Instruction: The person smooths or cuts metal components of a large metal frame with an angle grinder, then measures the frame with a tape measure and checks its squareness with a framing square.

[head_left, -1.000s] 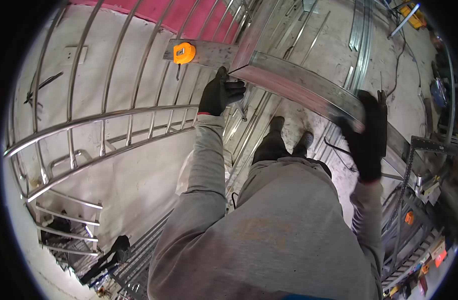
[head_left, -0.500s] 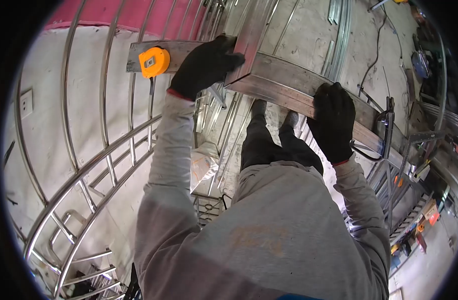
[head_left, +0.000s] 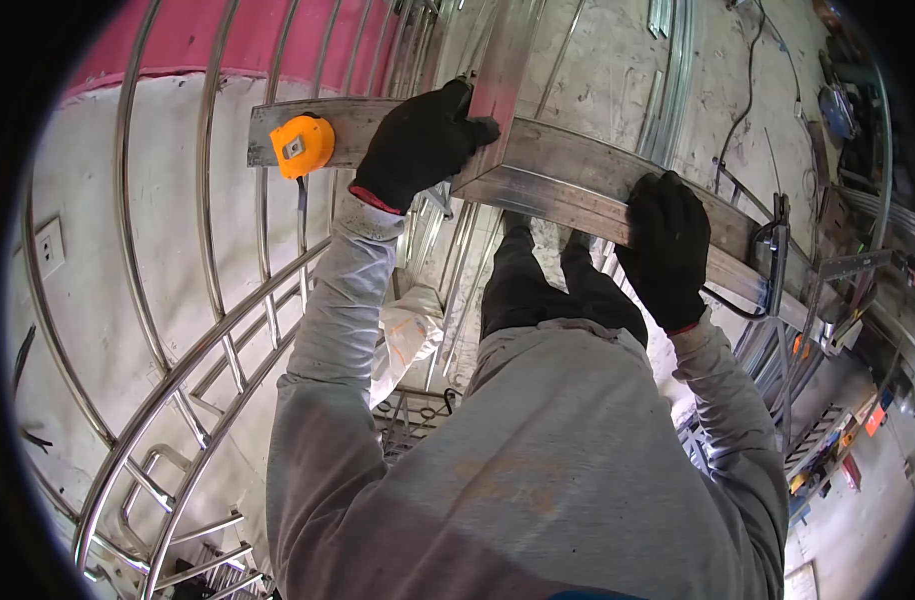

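My left hand [head_left: 424, 146], in a black glove with a red cuff, is closed at the corner where two flat rectangular metal tubes meet. Its thumb lies against the tube that runs away from me [head_left: 506, 75]. The other metal tube [head_left: 568, 203] crosses in front of my body, its joint with the first showing as a slanted seam. My right hand [head_left: 668, 250], also black-gloved, is wrapped over this crosswise tube, right of the corner. An orange tape measure [head_left: 308, 145] rests on a grey metal bar [head_left: 353, 125] left of my left hand.
Curved shiny metal railings [head_left: 208, 200] stand at the left by the white and pink wall. A black clamp [head_left: 776, 250] sits on the tube beyond my right hand. A white sack [head_left: 408, 335] and long metal strips lie on the floor. Tools crowd the right side.
My left hand has shifted slightly right and down in view, still at the corner. The railings and tape measure appear a little displaced as the view tilts. My right hand keeps its place.
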{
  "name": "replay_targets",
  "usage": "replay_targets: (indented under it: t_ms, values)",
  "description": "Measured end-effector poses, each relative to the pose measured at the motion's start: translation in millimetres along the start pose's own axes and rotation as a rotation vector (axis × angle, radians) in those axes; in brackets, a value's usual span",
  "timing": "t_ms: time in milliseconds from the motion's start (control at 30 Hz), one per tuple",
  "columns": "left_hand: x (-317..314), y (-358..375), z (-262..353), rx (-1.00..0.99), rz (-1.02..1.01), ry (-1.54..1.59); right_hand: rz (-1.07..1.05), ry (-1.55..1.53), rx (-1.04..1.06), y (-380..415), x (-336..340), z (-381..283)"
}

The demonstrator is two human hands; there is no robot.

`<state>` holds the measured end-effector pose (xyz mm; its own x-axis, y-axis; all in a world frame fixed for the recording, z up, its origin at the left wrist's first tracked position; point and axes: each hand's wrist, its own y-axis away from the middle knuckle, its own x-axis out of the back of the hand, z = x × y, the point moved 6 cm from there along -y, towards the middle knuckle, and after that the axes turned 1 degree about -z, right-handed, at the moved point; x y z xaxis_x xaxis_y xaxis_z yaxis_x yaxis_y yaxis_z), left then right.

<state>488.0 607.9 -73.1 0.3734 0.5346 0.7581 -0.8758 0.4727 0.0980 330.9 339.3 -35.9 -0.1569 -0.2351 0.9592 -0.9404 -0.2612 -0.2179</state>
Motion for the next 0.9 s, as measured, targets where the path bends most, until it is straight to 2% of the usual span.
replay_targets:
  t_ms: [133, 200, 233, 300, 367, 433, 467, 533, 567, 633, 667, 700, 767, 900]
  values:
    - [-2.0, 8.6, -8.2, -0.005, 0.010, -0.020, -0.070, -0.004, 0.009, 5.7, -8.3, 0.3]
    - [-4.4, 19.8, -9.9, -0.535, 0.279, -0.294, -0.014, -0.009, 0.024, 24.6, -23.1, 7.8]
    - [-7.2, 17.7, -14.6, -0.612, 0.271, -0.383, -0.031, -0.219, -0.020, 33.2, -33.2, 9.1]
    - [-12.2, 17.0, -34.6, -0.529, 0.112, -0.565, 0.064, -0.353, -0.053, 36.1, -23.3, 12.3]
    - [-14.1, 16.1, -50.5, -0.453, 0.074, -0.653, 0.165, -0.175, -0.006, 8.9, -5.8, 5.8]
    - [1.8, 13.3, -44.2, 0.028, 0.106, -0.117, 0.161, -0.170, 0.010, -5.9, 2.0, 8.4]
    - [8.9, 12.7, -14.8, 0.000, 0.104, -0.114, 0.189, -0.149, -0.003, -5.5, 8.4, 6.8]
    - [19.8, 17.8, 14.7, 0.296, -0.010, -0.149, 0.231, -0.126, -0.020, -5.9, 14.3, 4.7]
    - [20.0, 21.9, 10.6, 0.278, -0.008, -0.156, 0.180, -0.131, -0.013, -3.8, 11.3, 6.6]
    - [22.9, 36.6, 25.3, -0.345, 0.178, -0.424, 0.141, -0.112, -0.029, -2.0, 9.4, 8.4]
    - [22.6, 38.7, 31.5, -0.460, 0.180, -0.438, 0.125, -0.115, -0.028, -2.3, 7.6, 8.7]
    - [20.0, 48.6, 33.6, -0.725, 0.282, -0.412, 0.106, -0.119, -0.024, -1.7, 7.2, 8.8]
    - [14.5, 53.2, 13.9, -0.536, 0.066, -0.425, 0.160, -0.079, -0.026, 1.2, 13.3, 9.9]
    - [9.5, 51.0, 2.0, -0.525, -0.046, -0.523, 0.140, -0.105, -0.025, -1.7, 10.3, 6.7]
